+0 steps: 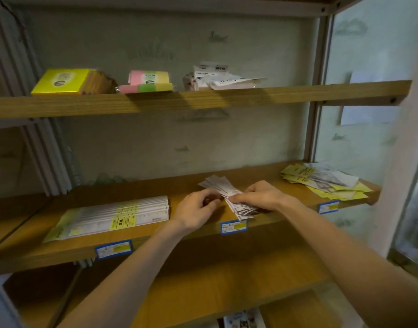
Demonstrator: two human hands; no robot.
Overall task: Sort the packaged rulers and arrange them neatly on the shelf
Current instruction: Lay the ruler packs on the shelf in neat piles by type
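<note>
On the middle wooden shelf (156, 240) a fanned bundle of short white packaged rulers (217, 184) lies at the centre. My right hand (260, 194) rests on top of the bundle, its fingers pinching the packs. My left hand (195, 208) is beside the bundle's left edge with its fingers curled toward it, and contact is unclear. A neat row of long white rulers with yellow labels (113, 215) lies flat at the shelf's left. A loose heap of yellow and white packs (326, 183) sits at the right end.
The upper shelf (203, 99) carries a yellow box (61, 81), pink and green sticky-note packs (147, 82) and white packets (217, 76). Blue price tags (234, 226) hang on the middle shelf's front edge. A metal upright (317, 91) and a wall bound the right side.
</note>
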